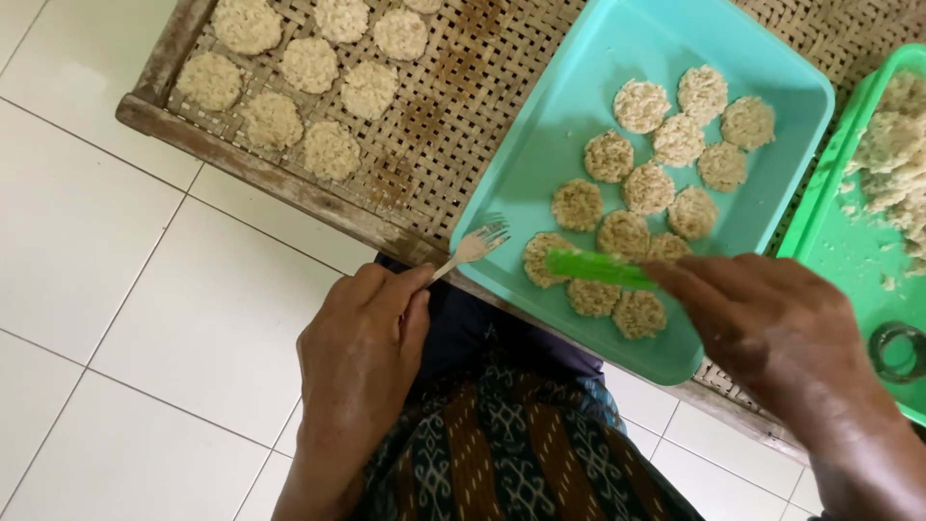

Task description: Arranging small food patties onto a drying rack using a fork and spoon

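My left hand (362, 333) has its grip clamped on the handle of a small pale plastic fork (475, 246). The fork's long axis runs from my fingers up toward two o'clock, tines leading, and the tines sit just over the near-left rim of the turquoise rectangular plastic tray (540, 125). My right hand (772, 323) has its grip pinched on one end of a bright green flat plastic stick (598, 268). The stick lies almost level, its free end pointing toward nine o'clock, above the nearest of the round flat cakes of pale pressed grain (648, 188) laid close together in the tray.

The tray rests tilted on a woven bamboo drying rack with a worn wooden frame (289, 188). At eleven o'clock on that rack lies another group of round pale grain cakes (309, 68). At three o'clock stands a brighter green plastic tray (849, 241) holding a loose heap of the same pale crumbly grain (892, 154); a dark ring-shaped mould (899, 349) lies at its near end. Below is white tiled floor (116, 289), and my patterned cloth wrap (511, 444) at six o'clock.
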